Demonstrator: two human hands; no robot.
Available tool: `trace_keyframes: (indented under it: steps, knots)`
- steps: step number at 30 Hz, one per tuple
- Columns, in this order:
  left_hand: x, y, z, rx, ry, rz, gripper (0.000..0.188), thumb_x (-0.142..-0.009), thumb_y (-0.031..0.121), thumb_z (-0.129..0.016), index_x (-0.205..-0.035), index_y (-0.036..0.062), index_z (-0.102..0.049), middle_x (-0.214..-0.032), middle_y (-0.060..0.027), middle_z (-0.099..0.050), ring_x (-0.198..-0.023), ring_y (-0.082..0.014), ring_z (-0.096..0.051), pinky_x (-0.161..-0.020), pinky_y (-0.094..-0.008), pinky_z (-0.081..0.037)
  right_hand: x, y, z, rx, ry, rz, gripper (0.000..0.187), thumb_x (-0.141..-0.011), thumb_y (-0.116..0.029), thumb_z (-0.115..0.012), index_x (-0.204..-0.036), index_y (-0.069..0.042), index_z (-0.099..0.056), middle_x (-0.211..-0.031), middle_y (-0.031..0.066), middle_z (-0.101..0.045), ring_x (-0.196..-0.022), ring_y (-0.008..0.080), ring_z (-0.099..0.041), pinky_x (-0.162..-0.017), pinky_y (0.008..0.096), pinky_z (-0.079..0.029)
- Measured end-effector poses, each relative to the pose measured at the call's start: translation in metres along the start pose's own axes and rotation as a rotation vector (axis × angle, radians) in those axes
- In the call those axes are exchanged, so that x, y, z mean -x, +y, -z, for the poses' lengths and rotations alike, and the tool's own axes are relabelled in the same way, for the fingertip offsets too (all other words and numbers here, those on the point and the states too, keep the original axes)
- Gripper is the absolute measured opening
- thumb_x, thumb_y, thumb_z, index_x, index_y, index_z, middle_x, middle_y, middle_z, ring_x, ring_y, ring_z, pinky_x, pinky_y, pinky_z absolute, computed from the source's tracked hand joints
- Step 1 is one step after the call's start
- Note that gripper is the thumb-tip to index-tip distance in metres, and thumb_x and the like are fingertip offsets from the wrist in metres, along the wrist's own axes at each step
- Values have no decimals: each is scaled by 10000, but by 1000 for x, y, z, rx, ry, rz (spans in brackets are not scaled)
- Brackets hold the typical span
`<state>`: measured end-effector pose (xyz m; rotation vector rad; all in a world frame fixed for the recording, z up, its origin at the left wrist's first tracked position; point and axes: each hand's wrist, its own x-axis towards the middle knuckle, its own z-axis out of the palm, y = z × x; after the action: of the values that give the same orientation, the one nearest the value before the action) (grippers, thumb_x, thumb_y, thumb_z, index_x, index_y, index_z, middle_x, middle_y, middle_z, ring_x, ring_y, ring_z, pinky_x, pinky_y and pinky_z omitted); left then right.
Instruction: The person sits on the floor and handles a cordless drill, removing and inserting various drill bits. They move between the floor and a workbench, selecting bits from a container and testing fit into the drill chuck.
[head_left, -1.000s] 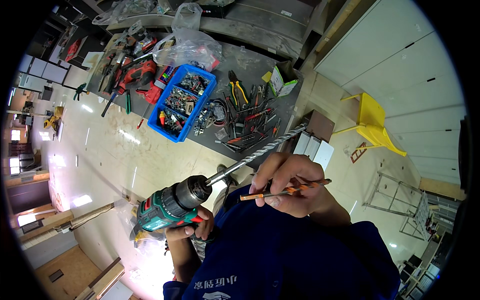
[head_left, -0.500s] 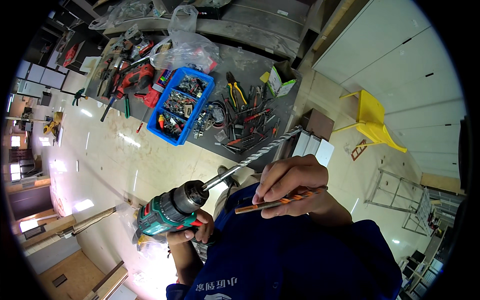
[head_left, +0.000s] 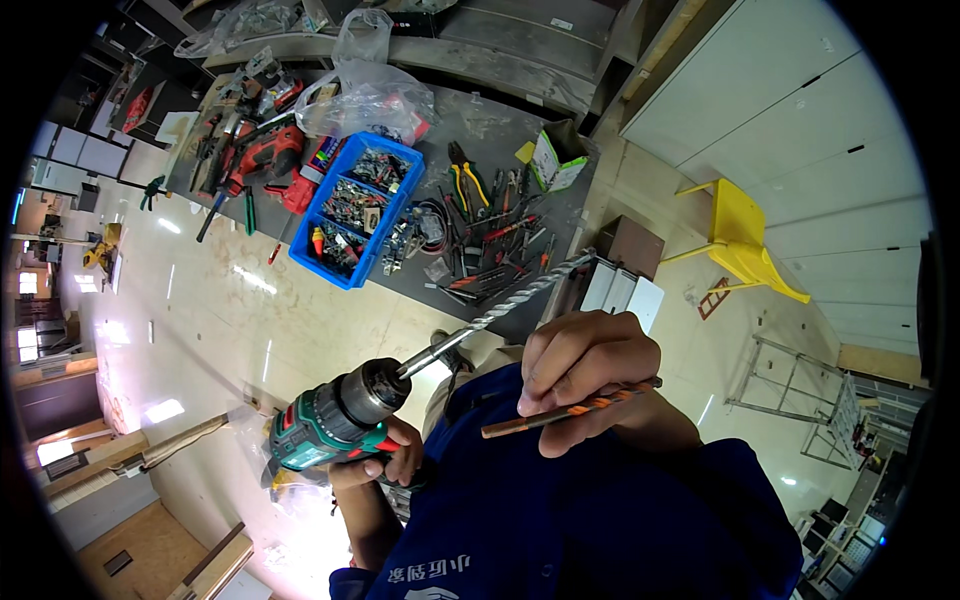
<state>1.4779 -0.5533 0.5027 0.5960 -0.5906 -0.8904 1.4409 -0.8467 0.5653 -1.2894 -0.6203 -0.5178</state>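
My left hand (head_left: 385,462) is wrapped round the grip of a green and black cordless drill (head_left: 325,415). A long silver spiral drill bit (head_left: 490,315) is fitted in its chuck and points up to the right, toward the workbench. In my right hand (head_left: 590,370), a shorter drill bit (head_left: 570,408) with an orange-and-dark spiral and a plain shank lies between thumb and fingers. Its plain end points left, below the silver bit and apart from it. Both hands are in front of my blue jacket.
On the dark workbench (head_left: 480,110) stands a blue divided bin (head_left: 355,210) full of small hardware. Beside it are pliers (head_left: 465,180), several scattered hand tools, a green-white box (head_left: 558,160), red power tools (head_left: 270,155) and a plastic bag (head_left: 365,100). A yellow chair (head_left: 735,240) stands right.
The orange drill bit has shifted slightly right in my right hand, and those fingers have changed their hold. The drill has moved slightly left.
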Motion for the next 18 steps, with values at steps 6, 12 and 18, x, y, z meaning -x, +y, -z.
trace_keyframes:
  steps: [6,12,18]
  knots:
    - [6,-2,0,13,20,-2,482,-848,200,-604,-1235,-68,-502,-612,-71,-543,-564,-227,-603,-590,-343,-466,3,4,-2,2,25,78,372,-700,-248,-878,-723,-46,-566,-732,77,-633,-589,159,-647,-487,241,-505]
    - [4,-3,-3,28,27,-10,482,-842,199,-602,-1227,-75,-503,-620,-74,-546,-567,-229,-606,-592,-343,-472,4,7,-2,22,-17,148,419,-726,-322,-846,-729,-20,-555,-727,99,-626,-509,153,-578,-429,247,-489]
    - [6,-2,-7,-18,83,25,443,-781,192,-607,-1172,-6,-543,-592,-62,-563,-512,-217,-614,-532,-352,-465,6,7,-4,35,-13,151,429,-695,-344,-861,-675,-59,-541,-696,72,-615,-533,146,-611,-434,238,-460]
